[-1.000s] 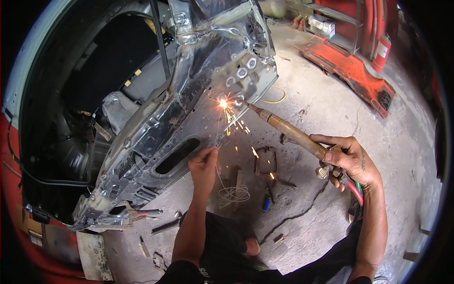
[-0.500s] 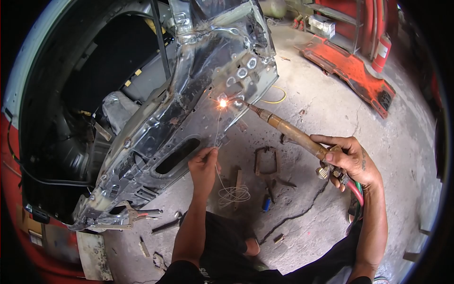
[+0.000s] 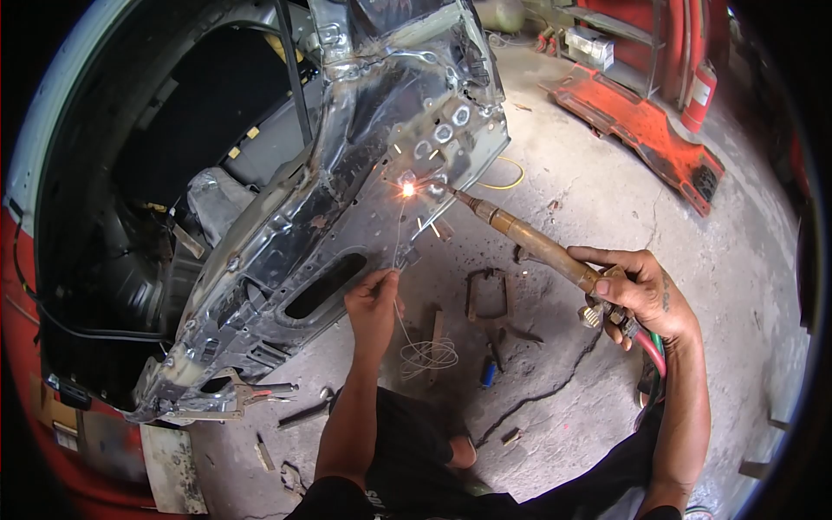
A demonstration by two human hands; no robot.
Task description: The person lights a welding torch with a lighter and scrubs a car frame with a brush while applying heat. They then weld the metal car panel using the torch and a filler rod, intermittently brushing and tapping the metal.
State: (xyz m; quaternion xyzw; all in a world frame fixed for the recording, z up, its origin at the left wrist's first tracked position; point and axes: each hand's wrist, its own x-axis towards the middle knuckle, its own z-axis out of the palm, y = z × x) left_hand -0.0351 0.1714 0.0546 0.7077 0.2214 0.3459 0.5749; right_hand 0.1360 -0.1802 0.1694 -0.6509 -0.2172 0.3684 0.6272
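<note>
My right hand (image 3: 637, 295) is wrapped round the brass body of a welding torch (image 3: 529, 238), with red and green hoses trailing from its back end. The torch's bent tip reaches a bright glowing spot (image 3: 408, 187) on the bare metal car body panel (image 3: 355, 225). Between the fingertips of my left hand (image 3: 374, 295) is a thin filler wire (image 3: 402, 230). Its upper end runs to the glow, and the rest hangs below in a loose coil (image 3: 429, 354). The glare hides the wire's very end.
Locking pliers (image 3: 251, 392) are clamped at the panel's lower edge. On the concrete floor lie a rusty metal frame (image 3: 490, 295), a blue cylinder (image 3: 489, 374) and scraps. An orange creeper (image 3: 637, 130) and a fire extinguisher (image 3: 699, 97) are at the upper right.
Several short bright sparks now fly around the glowing spot. Both hands, the torch and the wire stay almost where they were.
</note>
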